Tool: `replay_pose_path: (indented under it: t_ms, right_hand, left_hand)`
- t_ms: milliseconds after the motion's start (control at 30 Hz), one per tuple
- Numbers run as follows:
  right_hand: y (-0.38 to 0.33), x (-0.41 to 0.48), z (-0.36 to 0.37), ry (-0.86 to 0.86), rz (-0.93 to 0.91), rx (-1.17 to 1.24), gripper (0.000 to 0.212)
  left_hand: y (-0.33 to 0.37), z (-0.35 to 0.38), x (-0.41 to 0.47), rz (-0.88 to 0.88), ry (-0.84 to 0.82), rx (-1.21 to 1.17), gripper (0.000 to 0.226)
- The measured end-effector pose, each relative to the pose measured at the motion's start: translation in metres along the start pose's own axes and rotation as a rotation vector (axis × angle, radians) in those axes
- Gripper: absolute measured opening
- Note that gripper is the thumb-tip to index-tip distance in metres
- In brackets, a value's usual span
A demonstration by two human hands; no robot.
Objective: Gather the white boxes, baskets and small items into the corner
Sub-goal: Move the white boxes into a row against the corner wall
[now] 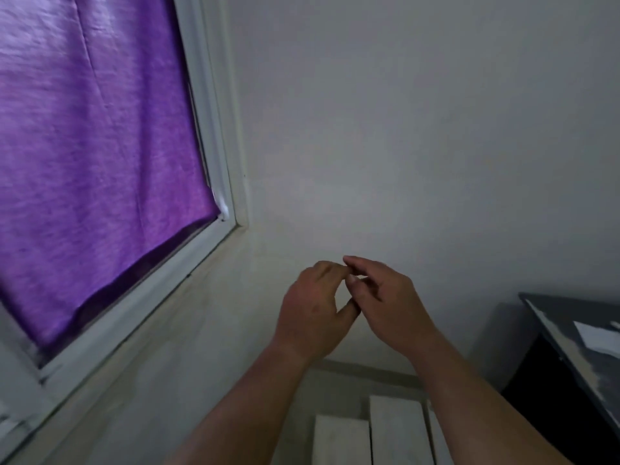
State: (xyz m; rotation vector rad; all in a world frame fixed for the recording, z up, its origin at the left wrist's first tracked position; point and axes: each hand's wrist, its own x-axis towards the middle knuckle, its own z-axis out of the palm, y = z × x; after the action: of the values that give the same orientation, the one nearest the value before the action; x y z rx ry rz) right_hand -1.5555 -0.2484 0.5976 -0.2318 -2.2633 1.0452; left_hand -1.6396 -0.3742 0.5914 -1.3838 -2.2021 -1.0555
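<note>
My left hand [313,308] and my right hand [385,303] are raised in front of the bare wall, fingertips touching each other near the middle of the view. Neither hand holds an object that I can see; the fingers are loosely curled. Below my forearms, at the bottom edge, lie white boxes [397,431] side by side, one [342,441] slightly lower and to the left. No baskets or small items show in this view.
A window with a purple curtain [94,156] and white frame [214,129] fills the left. A dark table [577,357] with a white paper [600,337] stands at the right. The grey wall [402,129] is straight ahead.
</note>
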Motion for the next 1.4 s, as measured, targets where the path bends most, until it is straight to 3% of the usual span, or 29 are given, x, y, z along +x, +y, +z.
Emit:
replay_pose_path:
  t_ms: [167,400,633,867,1167,1400]
  right_hand:
    - [-0.029,-0.051,0.011,0.094,0.068,0.033,0.037]
    - [-0.048,-0.161,-0.044,0.318,0.206,-0.042,0.033]
    - [-0.075,-0.36,-0.145,0.682,0.475,-0.265,0.035]
    - [-0.155,-0.603,-0.219,1.043,0.76,-0.474,0.024]
    - [-0.237,-0.82,-0.256,1.334,1.09,-0.551,0.023]
    - [-0.225,-0.94,-0.3,1.539,1.286,-0.507,0.032]
  left_hand:
    - [0.009,-0.023,-0.032,0.059,0.0,-0.156,0.029]
    - [0.089,0.002,-0.075,0.169,-0.18,-0.465,0.021]
    - [0.259,0.067,-0.161,0.405,-0.522,-0.811,0.013]
    - [0.472,0.082,-0.319,0.662,-0.875,-1.124,0.007]
    - [0.658,0.08,-0.492,0.956,-1.294,-1.255,0.013]
    - [0.766,0.132,-0.57,1.154,-1.49,-1.215,0.017]
